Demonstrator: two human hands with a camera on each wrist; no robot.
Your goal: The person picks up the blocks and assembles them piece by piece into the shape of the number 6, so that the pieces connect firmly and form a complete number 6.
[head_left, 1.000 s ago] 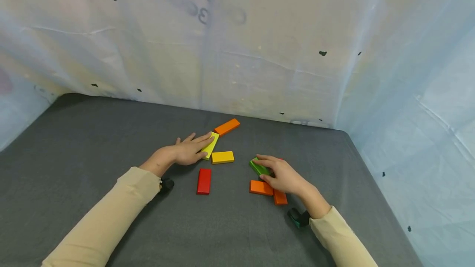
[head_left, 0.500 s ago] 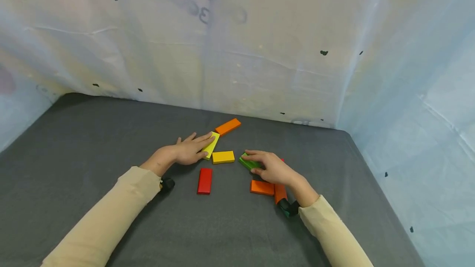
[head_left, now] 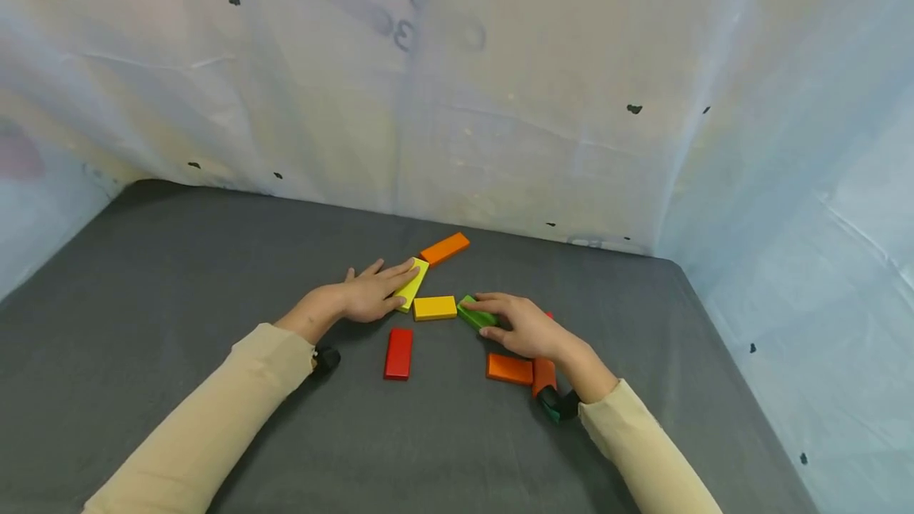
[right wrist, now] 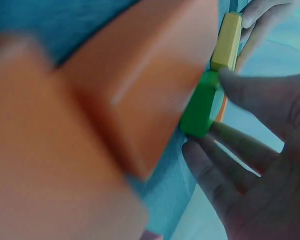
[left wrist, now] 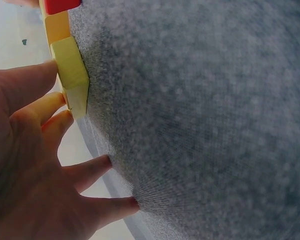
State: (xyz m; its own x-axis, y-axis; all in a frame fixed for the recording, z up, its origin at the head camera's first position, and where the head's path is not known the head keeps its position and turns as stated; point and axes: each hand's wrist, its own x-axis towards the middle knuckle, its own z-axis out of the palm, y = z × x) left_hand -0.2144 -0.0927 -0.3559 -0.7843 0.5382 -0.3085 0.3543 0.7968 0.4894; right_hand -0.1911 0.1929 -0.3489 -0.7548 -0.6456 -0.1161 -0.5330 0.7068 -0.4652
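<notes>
My left hand [head_left: 371, 293] lies with spread, straight fingers on a light yellow block [head_left: 412, 285]. In the left wrist view, its thumb and some fingers touch that block [left wrist: 70, 70]. My right hand [head_left: 524, 324] holds a green block [head_left: 474, 313] between thumb and fingers, flat on the table. The green block's end meets a darker yellow block [head_left: 435, 308]; in the right wrist view the green block [right wrist: 199, 107] shows between the thumb and the fingers. That yellow block lies beside the light yellow one, its left end near it.
An orange block [head_left: 445, 248] touches the light yellow block's far end. A red block [head_left: 398, 354] lies nearer. Two orange blocks, one lying crosswise [head_left: 510, 369] and one partly under the right wrist camera [head_left: 544, 375], sit below the right hand. A red bit [head_left: 549, 315] peeks out behind it.
My right hand has slid the green block leftward, from above the orange blocks to the darker yellow block's right end. The left hand stays on the light yellow block. The view shifts slightly.
</notes>
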